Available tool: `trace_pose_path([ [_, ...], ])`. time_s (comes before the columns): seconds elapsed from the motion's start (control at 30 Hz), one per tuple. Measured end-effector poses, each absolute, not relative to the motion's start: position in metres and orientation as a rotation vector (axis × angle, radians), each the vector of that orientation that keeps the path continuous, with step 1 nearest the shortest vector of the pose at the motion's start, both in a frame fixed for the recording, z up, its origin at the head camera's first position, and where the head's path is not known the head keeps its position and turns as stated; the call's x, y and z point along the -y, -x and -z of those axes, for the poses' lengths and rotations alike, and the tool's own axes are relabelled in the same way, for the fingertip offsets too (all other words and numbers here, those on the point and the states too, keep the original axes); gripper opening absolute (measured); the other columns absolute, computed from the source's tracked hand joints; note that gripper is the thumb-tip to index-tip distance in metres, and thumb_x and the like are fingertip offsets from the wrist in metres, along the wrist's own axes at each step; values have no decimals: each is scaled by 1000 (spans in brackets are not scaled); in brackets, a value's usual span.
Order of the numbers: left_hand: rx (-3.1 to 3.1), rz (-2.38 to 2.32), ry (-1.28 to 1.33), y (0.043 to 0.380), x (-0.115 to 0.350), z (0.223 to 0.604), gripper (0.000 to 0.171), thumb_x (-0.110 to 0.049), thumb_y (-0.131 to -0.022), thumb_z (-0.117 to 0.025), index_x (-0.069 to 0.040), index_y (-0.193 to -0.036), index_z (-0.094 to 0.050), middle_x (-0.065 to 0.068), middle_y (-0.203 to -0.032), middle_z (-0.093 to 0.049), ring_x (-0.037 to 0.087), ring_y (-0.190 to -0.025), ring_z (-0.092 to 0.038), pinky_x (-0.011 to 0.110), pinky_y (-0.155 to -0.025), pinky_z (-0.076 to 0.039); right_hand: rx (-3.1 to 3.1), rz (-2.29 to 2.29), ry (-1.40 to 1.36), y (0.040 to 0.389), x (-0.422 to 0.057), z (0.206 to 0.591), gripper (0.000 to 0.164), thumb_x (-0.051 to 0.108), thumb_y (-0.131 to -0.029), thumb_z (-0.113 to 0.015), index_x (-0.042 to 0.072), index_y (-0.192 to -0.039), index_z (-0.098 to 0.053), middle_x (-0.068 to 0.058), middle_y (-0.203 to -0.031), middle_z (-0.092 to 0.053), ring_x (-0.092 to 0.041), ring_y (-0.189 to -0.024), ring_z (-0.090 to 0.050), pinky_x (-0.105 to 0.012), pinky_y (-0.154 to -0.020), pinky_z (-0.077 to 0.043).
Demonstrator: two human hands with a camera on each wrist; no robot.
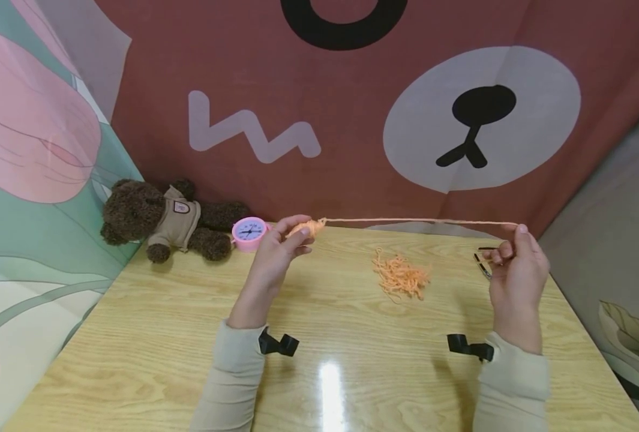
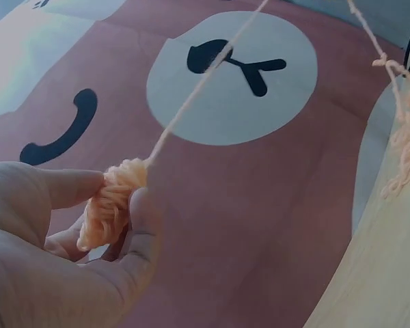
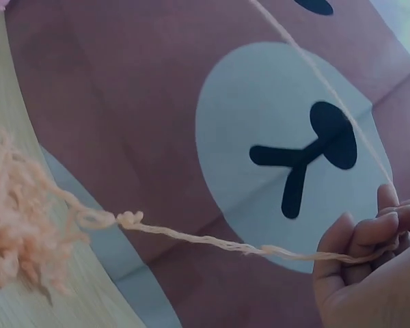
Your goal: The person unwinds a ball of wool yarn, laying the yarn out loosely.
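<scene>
Between its thumb and fingers, my left hand (image 1: 280,255) pinches a small wound bundle of peach yarn (image 2: 113,205). From the bundle a single strand of yarn (image 1: 405,220) runs taut to the right, raised above the table. My right hand (image 1: 519,273) grips the far end of that strand with curled fingers. In the right wrist view, a slack, twisted length of yarn (image 3: 212,240) with a knot in it hangs from the right hand toward a loose tangled pile of peach yarn (image 1: 402,276), which lies on the table between the hands.
Behind the right hand lies a dark slim object (image 1: 482,266), partly hidden. A pink alarm clock (image 1: 250,234) stands left of the left hand, beside a brown teddy bear (image 1: 176,219) lying on its side. A printed cloth (image 1: 351,174) hangs behind the wooden table (image 1: 135,360).
</scene>
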State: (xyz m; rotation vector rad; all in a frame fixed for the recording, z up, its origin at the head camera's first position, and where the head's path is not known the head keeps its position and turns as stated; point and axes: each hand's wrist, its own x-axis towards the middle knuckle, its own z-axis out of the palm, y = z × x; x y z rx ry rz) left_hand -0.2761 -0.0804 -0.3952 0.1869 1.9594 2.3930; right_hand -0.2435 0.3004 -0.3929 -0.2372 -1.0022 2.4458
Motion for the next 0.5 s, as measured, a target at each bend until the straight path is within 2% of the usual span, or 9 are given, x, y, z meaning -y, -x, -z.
trace_pose_path([
  [0.13, -1936, -2447, -153, 278, 87, 393, 31, -11, -104, -56, -4, -134, -59, -3, -103, -62, 13, -92, -66, 23, -81, -58, 915, -2462, 287, 243, -310, 396, 27, 25, -99, -65, -1, -103, -68, -4, -63, -44, -19, -50, -40, -32, -53, -49],
  [0.23, -1907, -2490, -130, 277, 90, 391, 28, -11, -105, -53, -3, -132, -58, -5, -102, -62, 13, -91, -66, 23, -78, -58, 933, -2407, 392, 245, -314, 397, 24, 24, -101, -63, 2, -107, -69, -3, -72, -50, -18, -55, -45, -30, -54, -50],
  [0.37, -1871, -2519, -130, 276, 90, 389, 28, -11, -106, -51, -1, -132, -56, -6, -97, -64, 11, -86, -66, 22, -75, -57, 1150, -2271, 551, 248, -310, 396, 22, 25, -102, -61, 11, -118, -69, 0, -100, -58, -14, -77, -56, -22, -61, -53],
  [0.5, -1855, -2495, -184, 274, 85, 388, 31, -10, -106, -50, 3, -134, -53, -6, -97, -65, 10, -84, -67, 21, -75, -58, 1519, -2138, 575, 252, -295, 398, 26, 30, -103, -58, 19, -126, -65, 7, -119, -56, -8, -98, -54, -18, -76, -52],
])
